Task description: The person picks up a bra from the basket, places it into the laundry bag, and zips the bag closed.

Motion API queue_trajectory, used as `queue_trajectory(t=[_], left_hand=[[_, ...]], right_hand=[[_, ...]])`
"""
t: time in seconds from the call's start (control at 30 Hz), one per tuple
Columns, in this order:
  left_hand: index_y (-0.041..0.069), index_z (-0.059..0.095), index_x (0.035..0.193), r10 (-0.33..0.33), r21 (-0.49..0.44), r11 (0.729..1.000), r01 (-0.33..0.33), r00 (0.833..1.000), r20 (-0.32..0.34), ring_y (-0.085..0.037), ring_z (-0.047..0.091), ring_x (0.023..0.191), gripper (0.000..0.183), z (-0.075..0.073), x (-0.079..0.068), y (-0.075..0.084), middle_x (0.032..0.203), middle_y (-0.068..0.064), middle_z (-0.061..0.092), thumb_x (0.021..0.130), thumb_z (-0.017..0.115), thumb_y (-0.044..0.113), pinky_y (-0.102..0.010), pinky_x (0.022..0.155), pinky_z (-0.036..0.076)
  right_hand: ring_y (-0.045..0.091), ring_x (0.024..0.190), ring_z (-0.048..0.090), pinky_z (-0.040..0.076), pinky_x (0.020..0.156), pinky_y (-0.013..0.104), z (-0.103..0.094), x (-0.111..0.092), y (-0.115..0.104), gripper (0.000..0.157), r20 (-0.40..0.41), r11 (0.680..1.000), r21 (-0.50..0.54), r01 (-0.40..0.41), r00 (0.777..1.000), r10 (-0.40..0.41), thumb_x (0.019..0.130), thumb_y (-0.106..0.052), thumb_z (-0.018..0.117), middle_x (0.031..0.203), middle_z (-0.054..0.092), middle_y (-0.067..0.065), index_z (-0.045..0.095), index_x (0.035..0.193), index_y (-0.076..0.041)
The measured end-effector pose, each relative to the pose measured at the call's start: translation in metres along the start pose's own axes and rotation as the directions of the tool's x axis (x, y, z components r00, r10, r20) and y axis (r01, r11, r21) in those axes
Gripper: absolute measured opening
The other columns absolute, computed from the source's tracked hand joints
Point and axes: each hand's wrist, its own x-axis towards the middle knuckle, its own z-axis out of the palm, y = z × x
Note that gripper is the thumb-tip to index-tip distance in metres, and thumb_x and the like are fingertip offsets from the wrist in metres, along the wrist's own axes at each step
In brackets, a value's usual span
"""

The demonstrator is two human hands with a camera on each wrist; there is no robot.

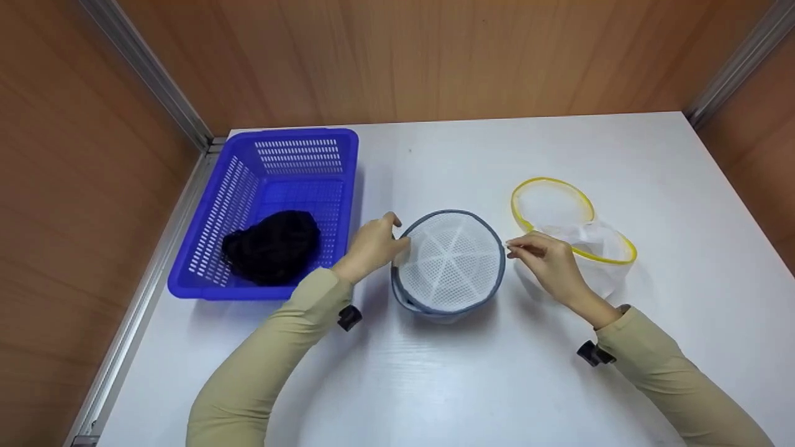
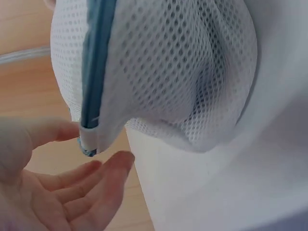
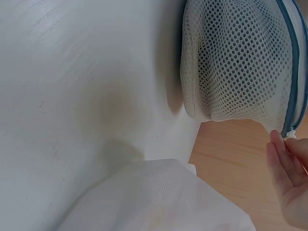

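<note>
A round white mesh laundry bag (image 1: 450, 261) with a blue-grey zipper rim stands on the table between the hands. My right hand (image 1: 549, 264) pinches the small white zipper pull (image 3: 290, 134) at the bag's right side. At the opposite side, my left hand (image 1: 374, 245) has its thumb at the zipper's end tab (image 2: 89, 139), the other fingers spread apart from it. The bag's side wall sags in folds in the left wrist view. Its inside is hidden under the mesh top.
A blue plastic basket (image 1: 352, 180) at the left holds a black cloth bundle (image 1: 273, 247). To the right lies a white mesh bag (image 1: 599, 279) with yellow trim, partly behind my right hand. Wooden panels (image 1: 435, 62) border the white table (image 1: 422, 385).
</note>
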Motion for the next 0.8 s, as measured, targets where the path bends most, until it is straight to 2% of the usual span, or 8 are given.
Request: queue_trajectory(t=[0.07,0.2,0.37,0.57,0.67,0.8], left_hand=[[-0.002,0.052,0.111,0.021,0.083,0.996,-0.022,1.0,0.008,-0.02,0.056,0.072,0.037,-0.004,0.004,0.006,0.089,-0.014,0.062,0.083,0.057,0.021,-0.032,0.065,0.048],[-0.003,0.052,0.112,0.084,0.184,0.979,-0.087,0.996,0.025,-0.027,0.058,0.083,0.035,-0.01,0.01,0.02,0.1,-0.018,0.06,0.085,0.055,0.019,-0.037,0.073,0.049],[-0.005,0.053,0.11,0.203,0.198,0.957,-0.211,0.977,0.059,-0.03,0.057,0.091,0.029,-0.01,0.019,0.039,0.101,-0.019,0.057,0.087,0.049,0.011,-0.037,0.078,0.048],[-0.004,0.054,0.11,0.352,0.18,0.914,-0.365,0.931,0.101,-0.029,0.055,0.094,0.027,-0.004,0.029,0.059,0.103,-0.018,0.057,0.086,0.047,0.006,-0.035,0.081,0.046],[-0.002,0.054,0.113,0.403,0.162,0.89,-0.426,0.902,0.157,-0.029,0.053,0.1,0.028,0.0,0.033,0.068,0.109,-0.017,0.056,0.087,0.047,0.005,-0.035,0.086,0.044],[0.002,0.053,0.117,0.432,0.141,0.868,-0.475,0.865,0.255,-0.026,0.049,0.11,0.03,0.006,0.038,0.079,0.118,-0.014,0.053,0.088,0.046,0.005,-0.034,0.093,0.04]], right_hand=[[0.019,0.068,0.063,0.049,0.063,0.014,0.0,0.001,-0.003,0.013,-0.004,1.0,0.004,-0.004,1.0,0.004,0.076,0.01,0.06,0.081,0.066,0.012,0.066,0.085,0.005],[0.027,0.067,0.062,0.049,0.064,0.015,-0.001,0.003,-0.018,0.011,0.0,1.0,0.004,-0.016,1.0,0.016,0.075,0.014,0.058,0.08,0.065,0.017,0.064,0.084,0.01],[0.03,0.068,0.062,0.05,0.064,0.017,-0.003,0.004,-0.033,0.01,0.016,0.999,-0.017,-0.045,0.999,0.045,0.076,0.015,0.057,0.081,0.064,0.02,0.063,0.084,0.013],[0.03,0.068,0.062,0.05,0.064,0.017,-0.003,0.005,-0.035,0.01,0.02,0.999,-0.019,-0.036,0.999,0.037,0.076,0.015,0.058,0.081,0.064,0.019,0.063,0.084,0.012],[0.029,0.068,0.062,0.05,0.064,0.017,-0.003,0.005,-0.034,0.01,0.021,0.999,-0.018,-0.035,0.999,0.035,0.076,0.015,0.058,0.08,0.064,0.019,0.063,0.084,0.012],[0.029,0.068,0.062,0.05,0.064,0.017,-0.004,0.005,-0.034,0.01,0.024,0.999,-0.023,-0.035,0.999,0.036,0.076,0.014,0.058,0.081,0.064,0.018,0.064,0.084,0.012]])
